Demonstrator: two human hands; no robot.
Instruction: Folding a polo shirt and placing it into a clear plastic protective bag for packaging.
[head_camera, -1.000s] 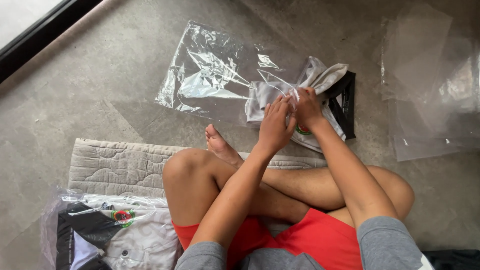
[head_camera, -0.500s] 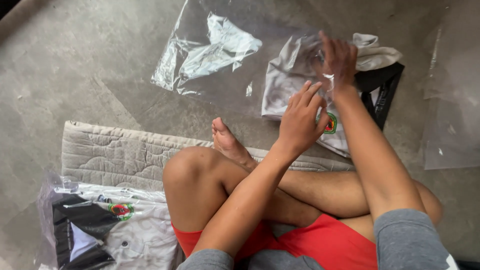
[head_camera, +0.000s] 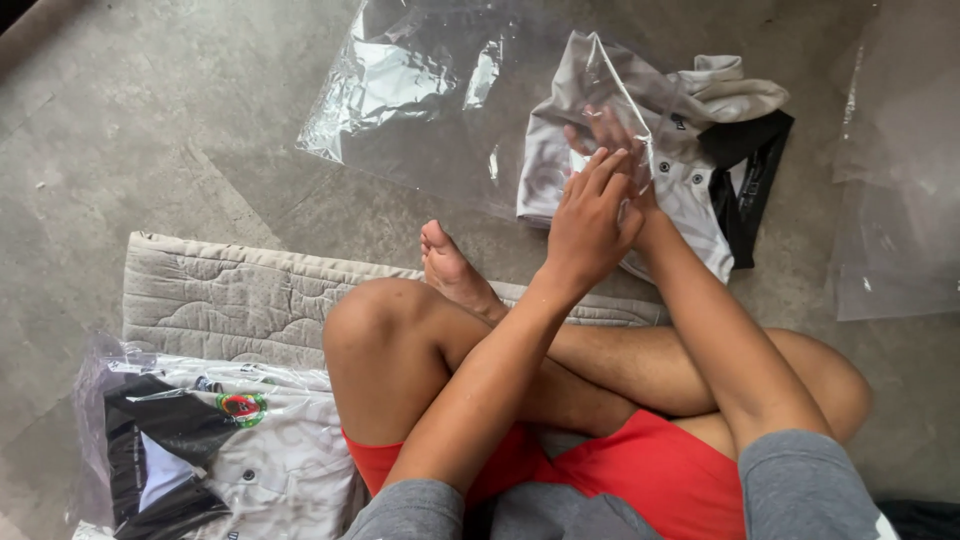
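A folded grey-white shirt (head_camera: 690, 190) with black trim lies on the floor in front of my crossed legs, its left part inside the mouth of a clear plastic bag (head_camera: 420, 90). My left hand (head_camera: 590, 220) pinches the bag's edge over the shirt. My right hand (head_camera: 603, 132) is just beyond it, fingers under the plastic and against the shirt, mostly hidden by my left hand.
A quilted grey mat (head_camera: 230, 300) lies under my left knee. A bagged shirt with a round badge (head_camera: 220, 450) sits at the lower left. More clear plastic sheets (head_camera: 895, 200) lie at the right on the grey floor.
My right hand came down from its raised position and slid under the plastic at the shirt. My left hand moved up to the bag's edge. The shirt now sits further into the bag's mouth.
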